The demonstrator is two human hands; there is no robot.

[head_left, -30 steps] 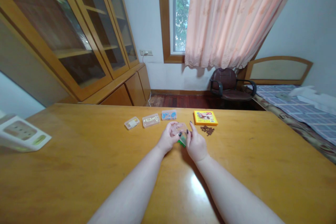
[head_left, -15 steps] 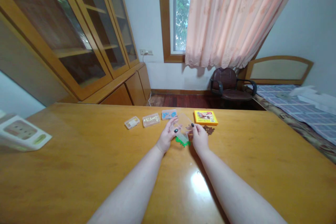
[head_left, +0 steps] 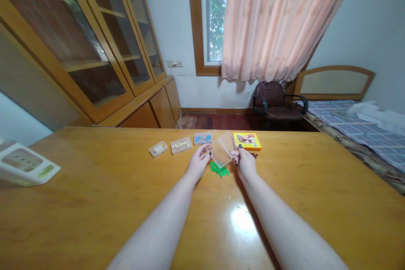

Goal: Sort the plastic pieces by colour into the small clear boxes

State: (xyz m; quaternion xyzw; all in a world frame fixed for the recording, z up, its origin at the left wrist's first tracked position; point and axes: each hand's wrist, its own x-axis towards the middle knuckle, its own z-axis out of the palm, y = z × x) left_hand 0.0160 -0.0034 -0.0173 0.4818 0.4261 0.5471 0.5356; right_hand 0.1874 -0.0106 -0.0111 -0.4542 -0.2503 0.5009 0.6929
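Between my hands is a clear plastic box (head_left: pixel 220 157), with its see-through lid (head_left: pixel 225 140) raised at the far side. My left hand (head_left: pixel 199 163) pinches the box's left edge. At the right edge, my right hand (head_left: pixel 246 163) grips it with thumb and fingers. The box looks to have nothing in it. Just below it on the table lies a pile of small green pieces (head_left: pixel 219 170). Some brown pieces (head_left: pixel 254 155) show behind my right hand, which partly hides them.
Left of the hands stand clear boxes: one with blue pieces (head_left: pixel 203 139), one with cream pieces (head_left: pixel 181 146), and a small one (head_left: pixel 158 149). A yellow box (head_left: pixel 247 141) lies at the back right. A white power strip (head_left: pixel 27 162) is at the table's far left.
The clear box has been turned and opened up, so its lid now stands apart from its base. My hands have moved slightly apart, and more of the green pile shows.
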